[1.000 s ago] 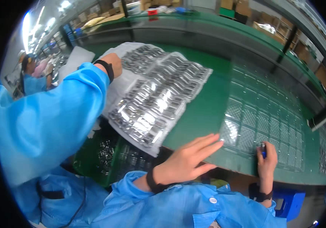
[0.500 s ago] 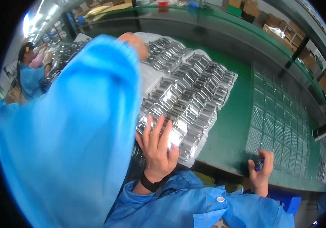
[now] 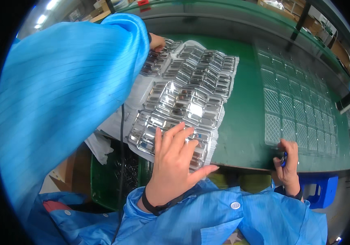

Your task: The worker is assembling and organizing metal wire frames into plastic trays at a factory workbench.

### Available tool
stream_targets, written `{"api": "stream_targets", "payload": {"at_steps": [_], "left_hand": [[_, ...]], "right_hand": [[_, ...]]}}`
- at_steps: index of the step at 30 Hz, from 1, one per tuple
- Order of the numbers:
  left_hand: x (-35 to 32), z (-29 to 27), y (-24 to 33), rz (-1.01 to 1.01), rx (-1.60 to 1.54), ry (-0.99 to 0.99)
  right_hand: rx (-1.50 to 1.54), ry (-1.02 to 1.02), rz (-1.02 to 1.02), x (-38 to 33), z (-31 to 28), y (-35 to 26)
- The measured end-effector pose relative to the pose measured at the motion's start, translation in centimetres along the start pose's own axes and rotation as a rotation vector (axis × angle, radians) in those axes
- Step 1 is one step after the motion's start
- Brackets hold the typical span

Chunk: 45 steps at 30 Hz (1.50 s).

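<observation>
My left hand (image 3: 175, 160) lies palm down with fingers spread over the near end of several rows of shiny, rounded rectangular metal-looking pieces (image 3: 184, 100). These lie on a white sheet (image 3: 132, 107) spread on the green table. Towards the table's front edge on the right, the fingers of my right hand (image 3: 290, 165) are curled around a small blue-and-black tool (image 3: 284, 159), most of it hidden. Beyond that hand lies a clear tray with square, textured pockets (image 3: 293, 110).
Another person's blue sleeve (image 3: 73, 81) crosses from the left, that person's hand (image 3: 157, 42) touching the far-left pieces. A black cable (image 3: 122, 163) hangs by a green bin (image 3: 101, 179) of loose metal bits. A blue stool (image 3: 322, 191) stands below the table at right.
The view has shifted, and the other person's arm has moved up and left, uncovering the bin and cable. My left hand has stayed on the nearest pieces; my right hand still grips the tool.
</observation>
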<state>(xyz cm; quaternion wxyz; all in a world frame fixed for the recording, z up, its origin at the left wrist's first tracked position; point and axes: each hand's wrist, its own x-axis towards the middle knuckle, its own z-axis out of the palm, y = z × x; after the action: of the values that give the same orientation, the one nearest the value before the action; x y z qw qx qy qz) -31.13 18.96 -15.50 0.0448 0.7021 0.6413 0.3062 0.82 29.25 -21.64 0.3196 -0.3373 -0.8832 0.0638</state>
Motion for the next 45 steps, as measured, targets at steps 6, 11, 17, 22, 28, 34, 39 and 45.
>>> {"api": "stream_targets", "payload": {"at_steps": [6, 11, 17, 22, 28, 34, 39, 45], "left_hand": [[-0.6, -0.9, -0.5, 0.038, 0.022, -0.087], [-0.9, -0.6, -0.1, 0.102, -0.039, -0.083], [-0.4, -1.0, -0.2, 0.151, -0.011, -0.139], [1.9, -3.5, -0.2, 0.073, -0.369, -0.179], [2.8, -1.6, 0.2, 0.141, 0.119, 0.386], [5.1, -1.9, 7.0, 0.330, 0.278, 0.995], [5.6, 0.8, 13.3, 0.203, -0.366, 0.940], [9.4, 8.3, 17.4, -0.216, -1.280, 0.305]], "right_hand": [[0.080, 0.092, 0.067, -0.1, 0.0, -0.1], [0.144, 0.116, 0.083, -0.3, -0.2, 0.2], [0.263, 0.174, 0.048, -0.2, 0.0, 0.6], [0.326, 0.152, 0.004, -0.3, -0.7, 1.0], [0.437, 0.145, -0.050, -1.2, -3.2, 1.7], [0.459, 0.297, 0.028, 0.0, -9.9, 2.6], [0.534, 0.203, 0.039, 2.9, -12.7, 3.1], [0.709, -0.002, 0.094, 5.4, -11.3, 3.5]]}}
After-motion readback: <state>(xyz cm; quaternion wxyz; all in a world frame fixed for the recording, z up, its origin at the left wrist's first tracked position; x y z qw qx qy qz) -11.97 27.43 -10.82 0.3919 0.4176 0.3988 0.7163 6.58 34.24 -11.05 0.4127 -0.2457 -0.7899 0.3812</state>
